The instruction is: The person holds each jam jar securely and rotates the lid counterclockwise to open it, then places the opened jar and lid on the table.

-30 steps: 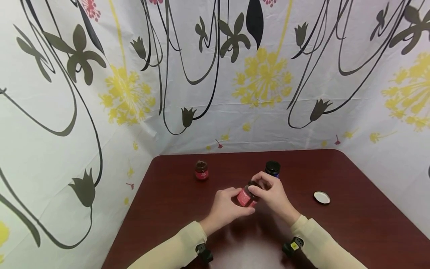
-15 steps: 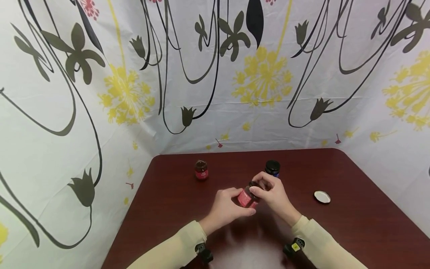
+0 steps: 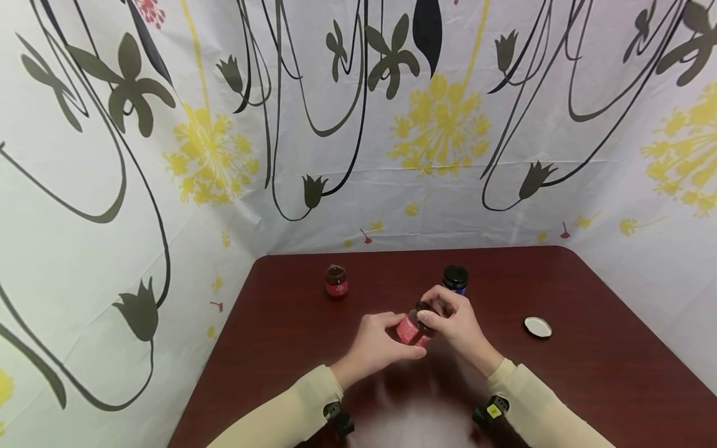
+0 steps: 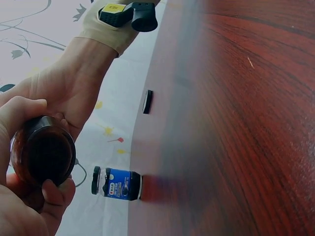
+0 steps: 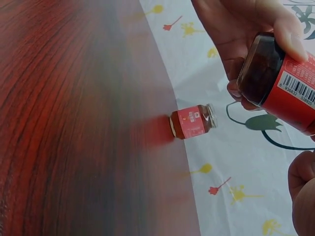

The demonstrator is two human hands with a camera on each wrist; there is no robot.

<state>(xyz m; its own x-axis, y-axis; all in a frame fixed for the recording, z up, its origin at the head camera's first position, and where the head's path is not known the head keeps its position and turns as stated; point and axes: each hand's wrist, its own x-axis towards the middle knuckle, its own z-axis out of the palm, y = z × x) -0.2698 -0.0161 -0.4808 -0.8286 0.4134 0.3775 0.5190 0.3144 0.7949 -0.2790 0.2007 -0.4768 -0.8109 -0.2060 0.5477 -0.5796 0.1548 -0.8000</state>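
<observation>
Both hands are on one small glass jar with a red label (image 3: 407, 330), held tilted over the table. My left hand (image 3: 375, 345) grips it round the body, thumb on the near side. The fingers and thumb of my right hand (image 3: 462, 323) pinch its dark top end, hiding much of it. In the left wrist view the dark base of this jar (image 4: 49, 155) faces the camera. A barcode shows on the red label of the held jar (image 5: 295, 91) in the right wrist view, with dark contents behind the glass.
A lidless red-labelled jar (image 3: 337, 287) stands at the back left of the dark red table (image 3: 291, 323). Beyond my right hand is a black-lidded jar with a blue label (image 4: 118, 184). A loose lid (image 3: 538, 327) lies white side up at the right. Patterned cloth (image 3: 358, 205) surrounds the table.
Almost nothing moves. Both hands keep their hold on the red-labelled jar, and the head view shifts very slightly.
</observation>
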